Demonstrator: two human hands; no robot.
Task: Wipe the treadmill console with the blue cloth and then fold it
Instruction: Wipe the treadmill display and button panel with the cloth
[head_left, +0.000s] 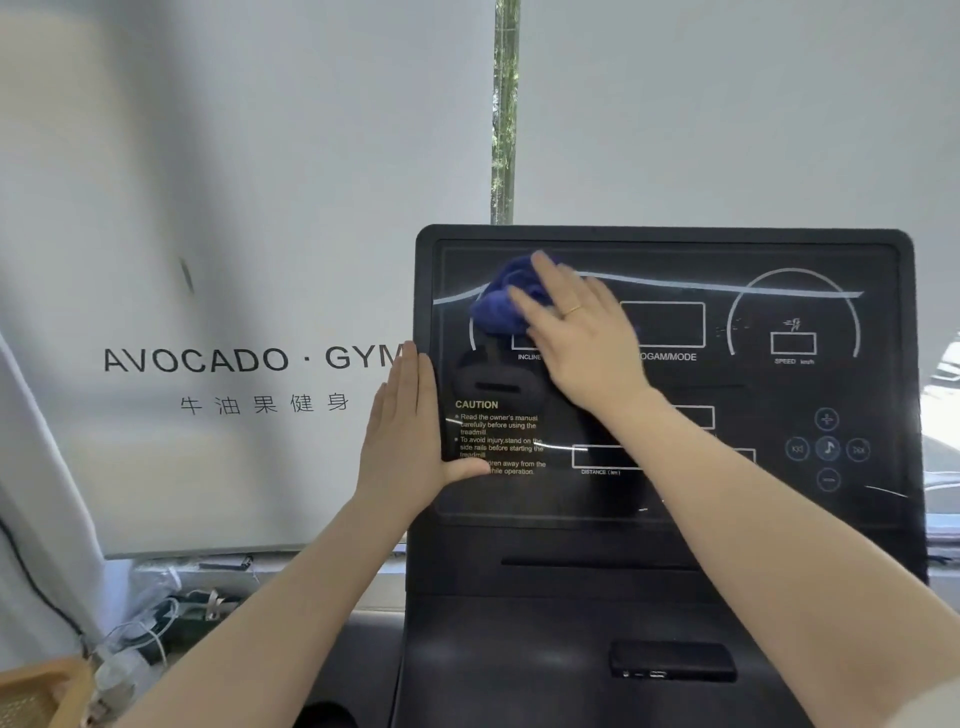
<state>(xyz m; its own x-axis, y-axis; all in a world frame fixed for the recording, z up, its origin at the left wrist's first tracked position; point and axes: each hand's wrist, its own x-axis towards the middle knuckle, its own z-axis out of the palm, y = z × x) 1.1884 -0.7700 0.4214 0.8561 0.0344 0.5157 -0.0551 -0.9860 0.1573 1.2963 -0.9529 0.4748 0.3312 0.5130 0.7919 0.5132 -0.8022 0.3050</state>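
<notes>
My right hand (582, 338) presses the bunched blue cloth (501, 301) flat-fingered onto the glossy black treadmill console (779, 395) to wipe, while my released left hand (410, 441) braces its edge.

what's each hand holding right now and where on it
The right hand presses the bunched blue cloth flat against the console's upper left, fingers straight. The left hand grips nothing; it braces the console's left edge.

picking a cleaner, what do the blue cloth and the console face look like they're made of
Blue cloth: soft napped fabric, probably microfibre or terry; it bunches in fuzzy matte folds under the right hand.
Treadmill console face: smooth glossy black panel, likely plastic or acrylic; it mirrors the window light, with white printed labels. Its frame looks like matte black plastic.
</notes>
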